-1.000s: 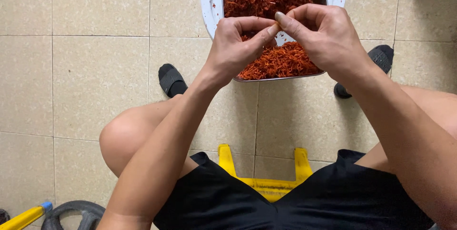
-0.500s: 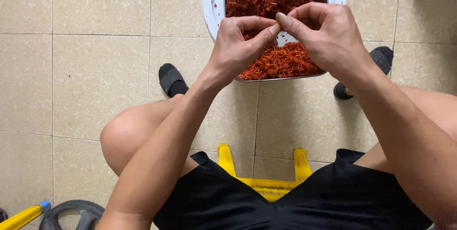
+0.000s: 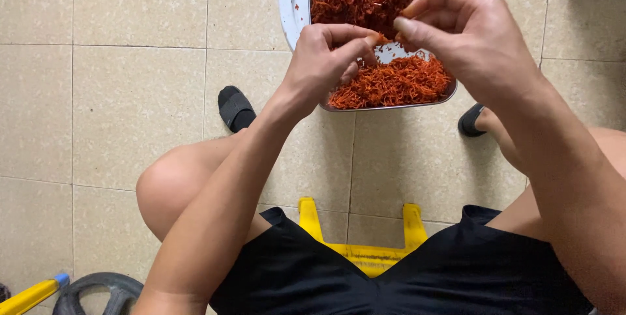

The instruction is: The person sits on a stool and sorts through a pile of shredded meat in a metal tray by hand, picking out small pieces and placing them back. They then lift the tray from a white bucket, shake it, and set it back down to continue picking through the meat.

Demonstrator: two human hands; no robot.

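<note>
**Loose shreds held over the tray edge: spill risk onto the floor**

Seated person, viewed from above. Both hands are raised over a metal tray that sits on a pale round plate on the tiled floor. The tray holds red shredded strands: a darker heap at the far end, a brighter orange heap at the near end, a bare patch of metal between.

Left hand: fingertips pressed together, pinching a small tuft of the strands. Right hand: thumb and forefinger closed toward the same tuft, the two grips nearly touching. What lies inside the right pinch is too small to tell.

Risks, judged from this position:
- The hands work above the near rim of the tray. Bits that drop from the pinch could land past the rim on the floor, since the near heap already reaches the edge.
- The tray overhangs the plate toward the person; a press on the near end might tip it.
- Black sandals rest just beside the tray; a shifted foot could nudge it.
</note>
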